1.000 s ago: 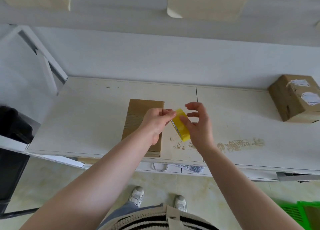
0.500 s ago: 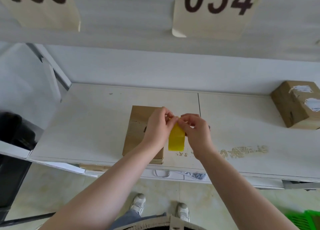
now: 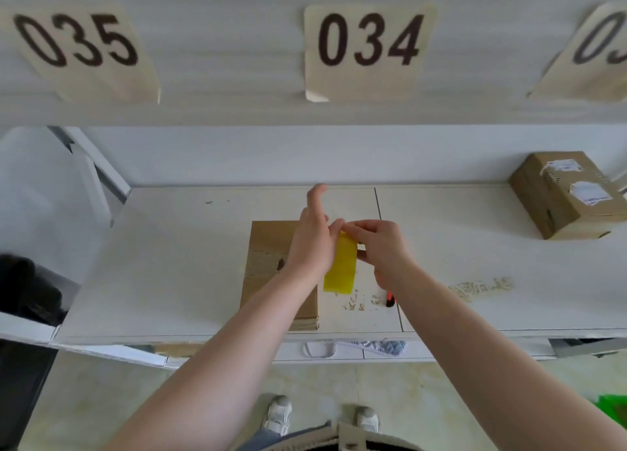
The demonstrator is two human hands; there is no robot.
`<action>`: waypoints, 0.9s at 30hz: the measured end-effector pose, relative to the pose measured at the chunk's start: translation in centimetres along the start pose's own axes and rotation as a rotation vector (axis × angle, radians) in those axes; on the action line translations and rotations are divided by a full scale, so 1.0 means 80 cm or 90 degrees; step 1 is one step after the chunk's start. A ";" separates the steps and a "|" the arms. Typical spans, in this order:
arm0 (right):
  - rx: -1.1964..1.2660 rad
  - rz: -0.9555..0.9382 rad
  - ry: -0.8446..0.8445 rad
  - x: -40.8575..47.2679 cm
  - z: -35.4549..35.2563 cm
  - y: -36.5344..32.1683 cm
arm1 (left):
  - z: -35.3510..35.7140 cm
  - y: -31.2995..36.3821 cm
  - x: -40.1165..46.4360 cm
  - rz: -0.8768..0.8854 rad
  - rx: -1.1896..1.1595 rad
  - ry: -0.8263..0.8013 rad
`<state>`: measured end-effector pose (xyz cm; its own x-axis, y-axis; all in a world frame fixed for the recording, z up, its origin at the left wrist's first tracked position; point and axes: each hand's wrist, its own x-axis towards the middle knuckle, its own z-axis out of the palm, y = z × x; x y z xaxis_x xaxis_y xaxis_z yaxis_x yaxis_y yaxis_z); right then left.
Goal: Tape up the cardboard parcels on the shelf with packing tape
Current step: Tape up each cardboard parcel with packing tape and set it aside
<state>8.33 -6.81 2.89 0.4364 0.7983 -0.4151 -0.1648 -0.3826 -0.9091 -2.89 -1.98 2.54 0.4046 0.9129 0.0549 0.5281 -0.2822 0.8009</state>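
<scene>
A white shelf [image 3: 169,264] carries a flat cardboard parcel [image 3: 268,250] at centre, untaped. The right hand [image 3: 383,250] pinches the yellow tape roll [image 3: 341,264] just at three o'clock of it; the left hand [image 3: 314,243], fingers spread, touches the roll, so taping hasn't begun

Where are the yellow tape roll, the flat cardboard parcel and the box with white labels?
yellow tape roll [image 3: 340,264], head view, its outer yellow band.
flat cardboard parcel [image 3: 268,247], head view, its bare top face.
box with white labels [image 3: 556,209], head view, its top face.
</scene>
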 end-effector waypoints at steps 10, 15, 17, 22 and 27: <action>-0.010 -0.021 0.002 0.000 0.001 0.006 | -0.011 -0.008 0.005 -0.155 -0.142 -0.054; -0.029 -0.069 0.031 0.002 -0.001 0.013 | -0.006 -0.015 0.003 -0.337 -0.297 -0.050; -0.066 -0.090 0.032 0.008 -0.017 0.021 | -0.015 -0.019 0.004 -0.410 -0.414 -0.031; 0.017 0.119 -0.125 0.011 -0.030 0.044 | -0.022 -0.023 0.004 -0.486 -0.561 -0.054; 0.021 0.106 -0.113 0.019 -0.035 0.053 | -0.014 -0.039 0.006 -0.394 -0.347 0.001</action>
<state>10.75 -8.54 -1.50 0.2392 0.7954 -0.5569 -0.2524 -0.5029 -0.8267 -5.20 -0.29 0.71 0.1584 0.8569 -0.4906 0.2190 0.4540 0.8637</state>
